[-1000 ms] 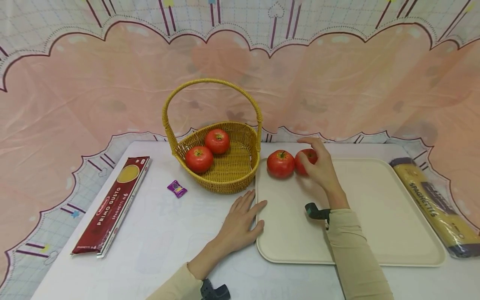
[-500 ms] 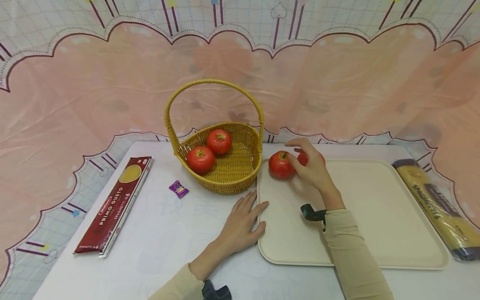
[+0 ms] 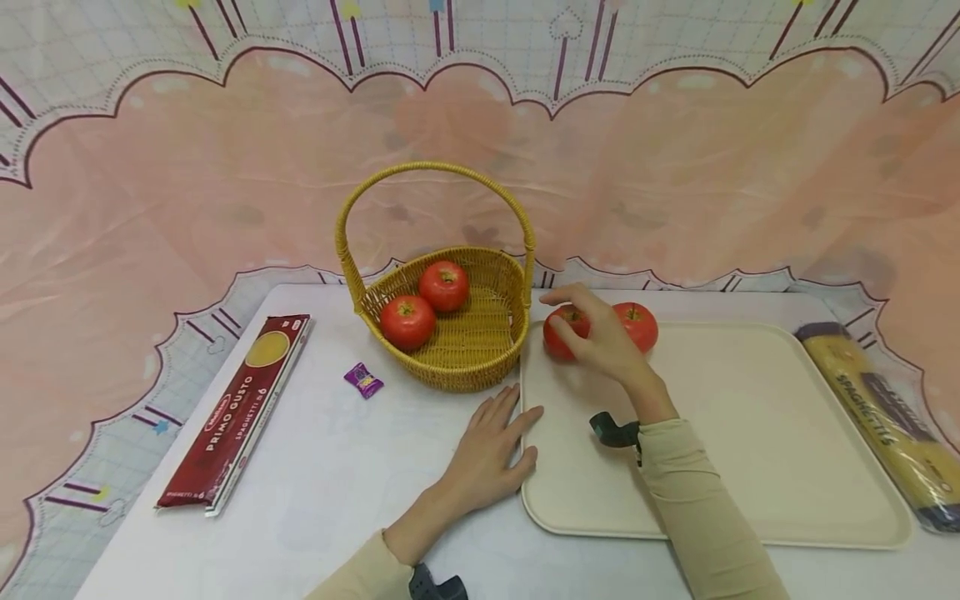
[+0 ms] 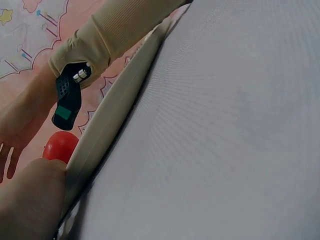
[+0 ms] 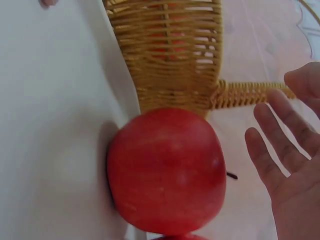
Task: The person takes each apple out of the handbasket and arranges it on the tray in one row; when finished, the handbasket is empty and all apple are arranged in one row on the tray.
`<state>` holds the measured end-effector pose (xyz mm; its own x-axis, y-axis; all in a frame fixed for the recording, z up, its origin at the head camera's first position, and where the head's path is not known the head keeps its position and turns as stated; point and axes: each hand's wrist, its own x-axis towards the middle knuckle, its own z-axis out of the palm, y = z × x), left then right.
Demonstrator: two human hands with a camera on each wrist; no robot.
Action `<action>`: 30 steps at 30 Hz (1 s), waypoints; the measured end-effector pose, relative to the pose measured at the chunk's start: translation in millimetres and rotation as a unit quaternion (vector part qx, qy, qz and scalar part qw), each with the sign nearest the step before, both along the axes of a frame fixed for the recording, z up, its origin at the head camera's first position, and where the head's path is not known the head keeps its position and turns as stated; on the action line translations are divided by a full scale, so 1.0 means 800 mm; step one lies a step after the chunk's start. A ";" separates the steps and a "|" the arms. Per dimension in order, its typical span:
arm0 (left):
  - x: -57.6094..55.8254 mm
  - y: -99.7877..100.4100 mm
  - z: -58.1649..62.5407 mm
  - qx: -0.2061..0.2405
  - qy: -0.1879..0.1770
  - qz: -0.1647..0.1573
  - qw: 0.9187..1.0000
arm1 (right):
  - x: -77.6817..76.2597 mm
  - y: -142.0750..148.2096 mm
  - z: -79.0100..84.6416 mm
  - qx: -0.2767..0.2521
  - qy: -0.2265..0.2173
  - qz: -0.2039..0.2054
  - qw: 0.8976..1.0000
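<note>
My right hand [image 3: 603, 342] hovers over the left of two red apples on the beige tray [image 3: 765, 433]. Thumb and fingers are spread and loosely bent; the right wrist view shows a gap between them and the apple [image 5: 166, 170], whose stem points toward the hand. In the head view this hand partly hides that apple [image 3: 556, 344]; the other apple [image 3: 639, 323] sits just right of it. Spread flat on the table, my left hand [image 3: 480, 462] has its fingertips and thumb at the tray's left edge.
A wicker basket [image 3: 468, 377] with a tall handle stands left of the tray, holding two apples [image 3: 407, 322]. A purple wrapped candy [image 3: 363, 380] and a red spaghetti pack [image 3: 236, 417] lie farther left. Another spaghetti pack [image 3: 881, 421] lies along the tray's right side.
My right hand has moved left from the right-hand tray apple to above the left-hand one, and holds neither. The left hand keeps its place; the view has shifted slightly.
</note>
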<state>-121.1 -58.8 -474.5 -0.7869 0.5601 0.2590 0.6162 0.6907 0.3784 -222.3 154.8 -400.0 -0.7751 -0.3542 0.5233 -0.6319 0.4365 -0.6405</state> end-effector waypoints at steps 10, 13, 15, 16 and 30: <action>0.001 0.001 0.000 -0.004 0.001 0.001 1.000 | -0.005 -0.020 0.004 0.051 -0.009 0.030 0.998; 0.001 0.000 0.000 0.000 0.001 0.000 1.000 | -0.008 -0.025 0.006 0.068 -0.008 0.037 0.997; 0.001 0.000 0.001 0.001 0.001 0.000 1.000 | -0.010 -0.028 0.009 0.081 -0.003 0.040 0.996; 0.001 0.000 0.001 0.001 0.001 -0.001 1.000 | -0.011 -0.029 0.011 0.087 -0.002 0.044 0.995; 0.002 0.000 0.000 -0.003 0.004 0.002 1.000 | -0.024 -0.046 0.040 0.159 0.023 0.069 0.985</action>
